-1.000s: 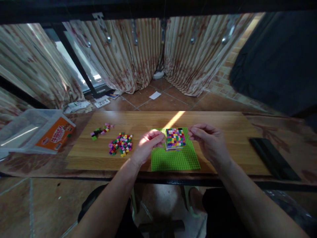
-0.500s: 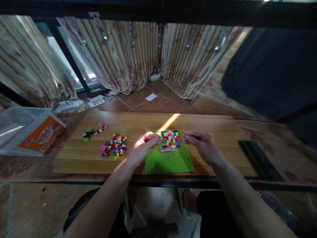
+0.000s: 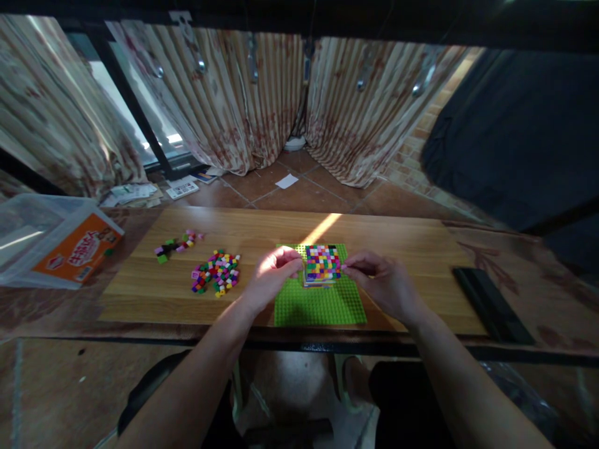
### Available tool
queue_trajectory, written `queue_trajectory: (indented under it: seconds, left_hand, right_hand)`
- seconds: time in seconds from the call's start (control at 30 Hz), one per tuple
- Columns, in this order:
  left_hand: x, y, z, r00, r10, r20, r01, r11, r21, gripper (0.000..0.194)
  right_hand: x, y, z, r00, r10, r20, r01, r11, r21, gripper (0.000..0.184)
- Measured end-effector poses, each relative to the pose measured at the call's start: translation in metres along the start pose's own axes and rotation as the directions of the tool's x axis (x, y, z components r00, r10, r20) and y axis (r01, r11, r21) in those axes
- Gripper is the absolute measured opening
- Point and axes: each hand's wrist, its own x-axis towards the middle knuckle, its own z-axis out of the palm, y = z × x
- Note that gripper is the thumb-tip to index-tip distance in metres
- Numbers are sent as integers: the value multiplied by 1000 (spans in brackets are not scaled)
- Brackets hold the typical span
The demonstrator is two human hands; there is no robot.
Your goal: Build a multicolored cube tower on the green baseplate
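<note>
A block of many-coloured toy bricks [image 3: 322, 262] stands on a green studded baseplate [image 3: 321, 308]. At its left side is my left hand [image 3: 278, 268], thumb and fingertips pinched together; whatever they hold, if anything, is too small to make out. My right hand [image 3: 379, 277] is at the block's right edge, its thumb and forefinger pinching a small pink brick [image 3: 345, 267]. Left of the baseplate lies a loose pile of small coloured bricks [image 3: 218, 273]. Farther back sits a smaller cluster of bricks [image 3: 180, 245].
The bricks rest on a wooden tabletop [image 3: 412, 249]. A clear plastic box [image 3: 70, 249] with an orange label stands at the far left. On the right lies a long dark object [image 3: 489, 305]. Curtains [image 3: 234, 112] hang beyond the table, and papers [image 3: 182, 187] lie on the floor.
My right hand has moved slightly down and toward the block's right edge. The left hand stays beside the block, nearly unchanged. The view has shifted a little.
</note>
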Motion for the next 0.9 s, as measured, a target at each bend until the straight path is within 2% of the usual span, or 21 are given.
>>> queue_trajectory:
  seconds: [0.1, 0.2, 0.47, 0.7, 0.9]
  left_hand:
    - [-1, 0, 0, 1000, 19, 8, -19, 999, 26, 18]
    - [-1, 0, 1, 1000, 22, 12, -23, 999, 44, 18]
    - [0, 2, 2, 1000, 17, 3, -17, 999, 43, 19]
    - [-1, 2, 3, 1000, 13, 3, -13, 999, 31, 17]
    - [-1, 2, 2, 1000, 19, 1, -19, 999, 32, 17]
  right_hand:
    - [-1, -4, -2, 988, -152, 43, 157, 971, -181, 5]
    - [-1, -7, -3, 964, -257, 71, 267, 932, -247, 9]
    - [0, -1, 0, 935, -348, 64, 351, 890, -290, 13]
    - [1, 0, 1, 955, -296, 32, 296, 930, -217, 14]
    - [3, 0, -3, 991, -134, -25, 132, 988, -76, 8]
